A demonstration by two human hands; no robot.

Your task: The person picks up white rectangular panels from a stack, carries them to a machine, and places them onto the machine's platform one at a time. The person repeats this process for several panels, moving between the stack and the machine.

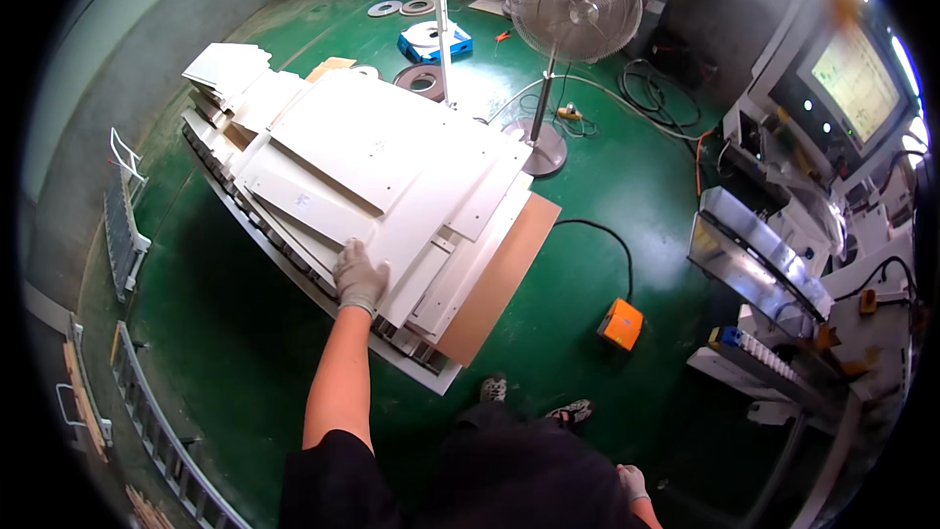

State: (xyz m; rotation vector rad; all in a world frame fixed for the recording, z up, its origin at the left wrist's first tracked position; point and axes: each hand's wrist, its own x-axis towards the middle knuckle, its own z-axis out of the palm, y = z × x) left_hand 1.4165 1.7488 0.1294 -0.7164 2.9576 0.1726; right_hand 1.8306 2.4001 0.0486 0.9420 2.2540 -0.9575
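While the left hand point(359, 277) lies flat, gloved, on the near edge of the top white metal panel point(392, 162), its fingers point(354, 257) are spread slightly apart and pressed on the sheet, not curled round it. Panel is the uppermost of a stack of white sheet-metal parts point(294, 206) piled on a low pallet point(431, 372), running away from the fingers toward the far left. Just right of the fingers, narrower white strips point(460, 274) stick out from under the top panel; beyond those, a brown board point(504, 274) lies under the stack, touching it. Bare forearm comes up from the lower edge to the hand.

Right hand point(633, 482) is also gloved, low down by the person's side, well apart from the stack; fingers there partly hidden, cannot tell if they are apart or together, nothing seen in them.

Well right of the left fingers, on the green floor point(245, 333), sits an orange foot pedal point(621, 323) with a black cable going off from it. Far beyond the fingers stands a pedestal fan point(576, 5) with its round base beside the stack's far corner. Further right of it all, a press-type machine point(783, 274) with a lit control screen point(855, 78). Behind the stack, grey rings point(421, 81) and a blue tray point(434, 42) on the floor. Left of the fingers, metal racks point(122, 225) lie along the wall. Person's shoes point(534, 402) show just below the pallet's near corner.
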